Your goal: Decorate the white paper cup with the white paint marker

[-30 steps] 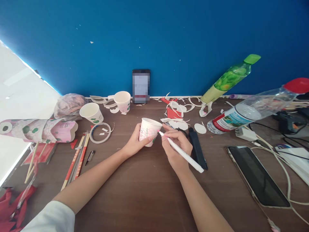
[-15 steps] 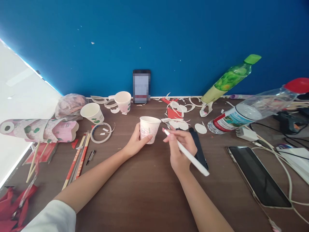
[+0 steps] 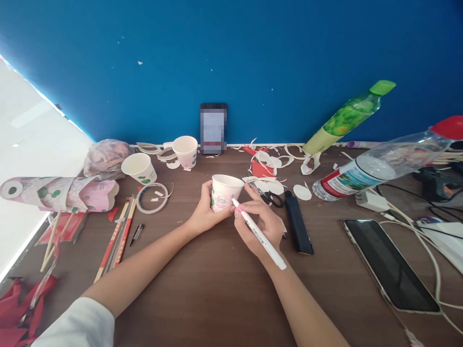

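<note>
A white paper cup (image 3: 227,185) with a pale pink and green print is held upright just above or on the table; I cannot tell which. My left hand (image 3: 208,212) wraps round its left side, thumb across the lower front. In my right hand (image 3: 261,224) is a white marker (image 3: 258,233) with a pink tip end. The marker slants up to the left, and its tip is at the front of the cup. Fingers of the right hand are close to the cup's right side. Dark scissors (image 3: 273,198) lie just behind that hand, partly hidden.
Two more paper cups (image 3: 139,169) (image 3: 185,152) stand behind a tape roll (image 3: 139,206). Paper scraps (image 3: 269,185) lie at the back. A phone (image 3: 213,129) leans on the blue wall. On the right are a dark case (image 3: 298,224), bottles (image 3: 356,178) and another phone (image 3: 392,265).
My right hand has moved left with the marker, bringing its tip to the cup. The scissors and more of the dark case now show. My left hand still holds the cup.
</note>
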A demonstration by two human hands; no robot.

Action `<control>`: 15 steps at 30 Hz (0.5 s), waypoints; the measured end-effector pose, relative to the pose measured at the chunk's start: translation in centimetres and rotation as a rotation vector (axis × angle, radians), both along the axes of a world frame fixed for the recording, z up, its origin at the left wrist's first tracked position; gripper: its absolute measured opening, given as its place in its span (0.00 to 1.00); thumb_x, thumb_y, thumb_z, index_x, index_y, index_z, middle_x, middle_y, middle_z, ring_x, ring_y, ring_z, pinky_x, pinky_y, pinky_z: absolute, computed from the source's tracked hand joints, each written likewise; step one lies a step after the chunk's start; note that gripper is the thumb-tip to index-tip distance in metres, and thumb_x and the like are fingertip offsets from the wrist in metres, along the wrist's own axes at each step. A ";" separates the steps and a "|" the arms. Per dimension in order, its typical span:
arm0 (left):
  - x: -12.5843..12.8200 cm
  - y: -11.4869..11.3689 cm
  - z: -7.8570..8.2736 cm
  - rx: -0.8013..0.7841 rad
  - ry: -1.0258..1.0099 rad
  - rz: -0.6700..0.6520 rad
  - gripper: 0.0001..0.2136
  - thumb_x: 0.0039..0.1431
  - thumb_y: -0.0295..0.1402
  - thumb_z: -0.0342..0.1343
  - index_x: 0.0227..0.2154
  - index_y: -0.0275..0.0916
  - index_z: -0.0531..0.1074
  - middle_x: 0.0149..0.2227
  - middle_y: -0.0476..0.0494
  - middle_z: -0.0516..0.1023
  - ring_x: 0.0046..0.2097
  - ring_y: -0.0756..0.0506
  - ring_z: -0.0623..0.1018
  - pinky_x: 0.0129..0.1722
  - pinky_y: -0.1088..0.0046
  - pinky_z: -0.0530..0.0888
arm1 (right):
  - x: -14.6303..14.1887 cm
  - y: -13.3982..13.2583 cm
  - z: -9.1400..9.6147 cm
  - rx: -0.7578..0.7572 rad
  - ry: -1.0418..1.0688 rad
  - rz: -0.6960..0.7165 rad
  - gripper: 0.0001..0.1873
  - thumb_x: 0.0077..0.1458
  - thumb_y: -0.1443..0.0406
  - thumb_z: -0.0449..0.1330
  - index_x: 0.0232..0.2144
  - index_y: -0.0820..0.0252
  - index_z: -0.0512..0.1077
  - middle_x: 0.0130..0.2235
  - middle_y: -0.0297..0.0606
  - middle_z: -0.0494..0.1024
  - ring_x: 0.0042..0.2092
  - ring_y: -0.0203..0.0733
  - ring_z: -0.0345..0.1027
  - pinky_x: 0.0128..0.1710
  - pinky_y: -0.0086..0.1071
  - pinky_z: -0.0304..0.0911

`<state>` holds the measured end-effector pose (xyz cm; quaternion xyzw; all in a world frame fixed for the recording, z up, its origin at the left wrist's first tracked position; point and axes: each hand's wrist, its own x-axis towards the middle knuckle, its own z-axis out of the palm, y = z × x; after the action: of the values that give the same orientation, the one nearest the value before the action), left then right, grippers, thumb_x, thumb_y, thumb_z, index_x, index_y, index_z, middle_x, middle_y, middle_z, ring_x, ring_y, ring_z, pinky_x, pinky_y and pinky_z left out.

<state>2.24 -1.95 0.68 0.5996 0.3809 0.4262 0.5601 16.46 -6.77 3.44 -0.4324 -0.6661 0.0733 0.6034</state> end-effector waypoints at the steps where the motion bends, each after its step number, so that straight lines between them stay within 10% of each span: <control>1: 0.0 0.0 -0.1 0.008 0.009 0.001 0.34 0.47 0.42 0.64 0.52 0.42 0.50 0.53 0.38 0.64 0.56 0.40 0.68 0.54 0.61 0.67 | 0.0 0.0 0.1 0.002 -0.009 0.000 0.10 0.49 0.75 0.61 0.31 0.54 0.70 0.27 0.33 0.79 0.53 0.56 0.73 0.58 0.58 0.62; 15: 0.0 0.0 -0.1 0.050 0.042 0.030 0.36 0.46 0.42 0.65 0.50 0.43 0.47 0.54 0.36 0.61 0.57 0.40 0.67 0.54 0.60 0.67 | -0.3 0.1 -0.1 0.012 -0.048 0.002 0.11 0.47 0.75 0.62 0.31 0.54 0.72 0.29 0.33 0.81 0.53 0.56 0.73 0.57 0.60 0.63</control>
<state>2.29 -2.00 0.60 0.6165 0.3908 0.4311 0.5304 16.21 -6.64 3.31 -0.4299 -0.6812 0.0595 0.5896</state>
